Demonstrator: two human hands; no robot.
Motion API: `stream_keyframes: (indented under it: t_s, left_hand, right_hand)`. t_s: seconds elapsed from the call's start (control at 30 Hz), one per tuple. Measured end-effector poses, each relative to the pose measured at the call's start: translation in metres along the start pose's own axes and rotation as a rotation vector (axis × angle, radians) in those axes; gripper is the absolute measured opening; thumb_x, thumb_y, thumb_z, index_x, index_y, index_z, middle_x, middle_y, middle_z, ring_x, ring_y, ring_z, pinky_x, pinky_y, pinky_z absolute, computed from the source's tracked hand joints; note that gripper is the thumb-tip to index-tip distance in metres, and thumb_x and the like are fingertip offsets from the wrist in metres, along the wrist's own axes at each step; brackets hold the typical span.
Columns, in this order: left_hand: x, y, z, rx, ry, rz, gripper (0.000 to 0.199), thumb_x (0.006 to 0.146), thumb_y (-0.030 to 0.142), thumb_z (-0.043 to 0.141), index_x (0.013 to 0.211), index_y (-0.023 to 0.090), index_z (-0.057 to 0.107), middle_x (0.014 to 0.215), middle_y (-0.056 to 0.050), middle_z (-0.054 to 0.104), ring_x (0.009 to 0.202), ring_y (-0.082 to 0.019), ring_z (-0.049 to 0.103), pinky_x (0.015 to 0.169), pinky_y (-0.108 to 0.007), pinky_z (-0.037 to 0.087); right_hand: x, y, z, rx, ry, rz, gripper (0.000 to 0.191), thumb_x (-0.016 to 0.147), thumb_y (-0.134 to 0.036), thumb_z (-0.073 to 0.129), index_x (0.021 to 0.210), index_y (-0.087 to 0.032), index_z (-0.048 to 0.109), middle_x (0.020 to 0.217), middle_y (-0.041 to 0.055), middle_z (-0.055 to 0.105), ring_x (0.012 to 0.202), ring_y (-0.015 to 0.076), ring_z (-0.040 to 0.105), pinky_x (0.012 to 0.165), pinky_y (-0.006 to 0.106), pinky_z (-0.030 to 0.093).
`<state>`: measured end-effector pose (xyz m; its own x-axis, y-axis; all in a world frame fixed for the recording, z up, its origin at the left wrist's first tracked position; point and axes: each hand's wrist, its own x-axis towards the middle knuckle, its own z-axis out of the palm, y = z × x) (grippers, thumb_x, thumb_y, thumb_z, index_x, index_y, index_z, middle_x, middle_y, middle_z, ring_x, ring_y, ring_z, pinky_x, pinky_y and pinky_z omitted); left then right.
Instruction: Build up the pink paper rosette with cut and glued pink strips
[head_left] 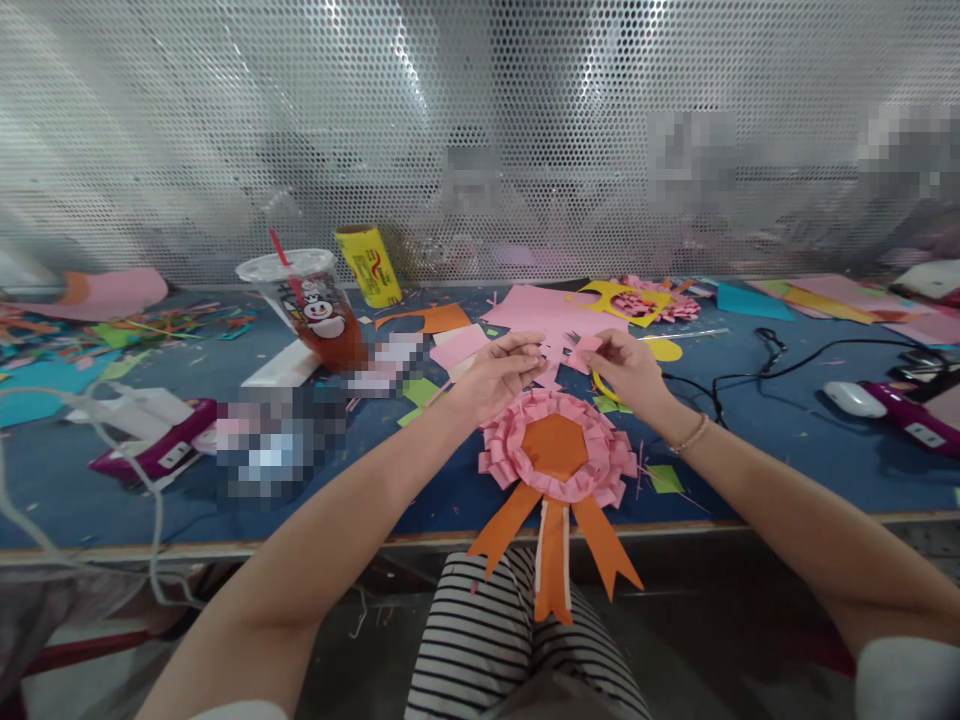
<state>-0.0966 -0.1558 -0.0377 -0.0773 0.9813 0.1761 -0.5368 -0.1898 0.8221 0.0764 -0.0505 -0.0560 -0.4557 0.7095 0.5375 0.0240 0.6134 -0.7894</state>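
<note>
My right hand [619, 365] pinches a small pink paper piece [583, 353] between thumb and fingers, above the back of the rosette. Just left of it, my left hand [510, 370] has its fingers curled together; whatever may be between the fingertips is too small to make out. A pink pleated paper rosette [499, 450] with an orange centre [555, 447] lies below both hands. Its orange tails [555, 570] hang over the table's front edge. Behind the hands lies a cut pink sheet [555, 308]. Yellow scissor handles [604, 388] show partly under my right hand.
A drink cup [322, 310] and a yellow roll [370, 265] stand at the back left. Purple glue guns [161, 445] [911, 415] lie at both sides, with cables. Paper scraps [424, 392] cover parts of the blue table [780, 450]. Perforated metal [562, 130] rises behind.
</note>
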Motion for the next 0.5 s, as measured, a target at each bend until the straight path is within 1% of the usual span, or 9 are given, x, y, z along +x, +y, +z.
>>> stream_keyframes:
  t_s: [0.23, 0.5]
  left_hand:
    - [0.0, -0.0005, -0.001, 0.0, -0.03, 0.005, 0.028, 0.061, 0.0, 0.065, 0.084, 0.015, 0.068, 0.068, 0.003, 0.063, 0.067, -0.007, 0.062, 0.084, -0.027, 0.048]
    - [-0.0009, -0.0002, -0.0003, 0.02, -0.023, 0.003, 0.023, 0.061, 0.004, 0.065, 0.081, 0.016, 0.067, 0.066, 0.003, 0.061, 0.065, -0.007, 0.061, 0.082, -0.027, 0.048]
  right_hand:
    - [0.0003, 0.0012, -0.0005, 0.004, -0.001, 0.003, 0.017, 0.069, -0.033, 0.062, 0.075, -0.018, 0.056, 0.067, -0.001, 0.055, 0.06, 0.0106, 0.05, 0.056, 0.024, 0.039]
    - [0.0005, 0.003, 0.0, 0.008, -0.011, -0.002, 0.019, 0.069, -0.035, 0.063, 0.076, -0.018, 0.057, 0.065, -0.0015, 0.054, 0.06, 0.0105, 0.049, 0.057, 0.024, 0.04]
